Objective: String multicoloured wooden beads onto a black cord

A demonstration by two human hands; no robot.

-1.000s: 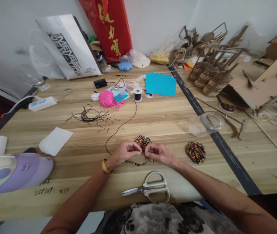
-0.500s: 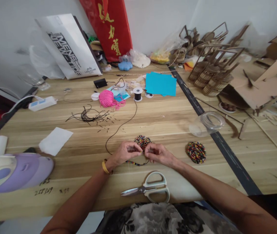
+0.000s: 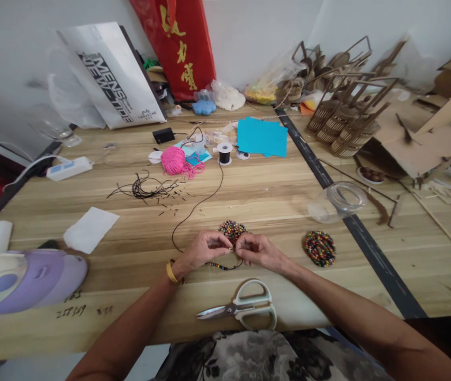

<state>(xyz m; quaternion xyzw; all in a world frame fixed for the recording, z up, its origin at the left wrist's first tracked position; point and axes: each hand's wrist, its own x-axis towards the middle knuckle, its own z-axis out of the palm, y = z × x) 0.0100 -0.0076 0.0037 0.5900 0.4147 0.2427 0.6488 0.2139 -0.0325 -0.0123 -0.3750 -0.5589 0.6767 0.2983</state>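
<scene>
My left hand point(image 3: 205, 247) pinches a tiny yellowish bead point(image 3: 230, 248) between thumb and forefinger. Close against it, my right hand point(image 3: 258, 251) is closed in a pinch on the black cord point(image 3: 236, 266). Colourful beads point(image 3: 216, 265) are strung along that cord below my hands. From under my left hand the cord runs up to a black-wound spool point(image 3: 224, 154). Just beyond my fingertips lies a heap of multicoloured beads point(image 3: 232, 229), partly covered by my hands. A second round bundle of beads point(image 3: 319, 248) rests to the right. Scissors point(image 3: 239, 307) with pale handles lie nearer my body.
Pink yarn point(image 3: 173, 160), blue sheets point(image 3: 262, 136) and cut black cords point(image 3: 143, 188) lie farther back. At left are a white paper point(image 3: 91, 230) and a purple device point(image 3: 38, 280). Clear plastic rings point(image 3: 346, 197), small woven baskets point(image 3: 342, 124) and cardboard point(image 3: 416, 143) occupy the right.
</scene>
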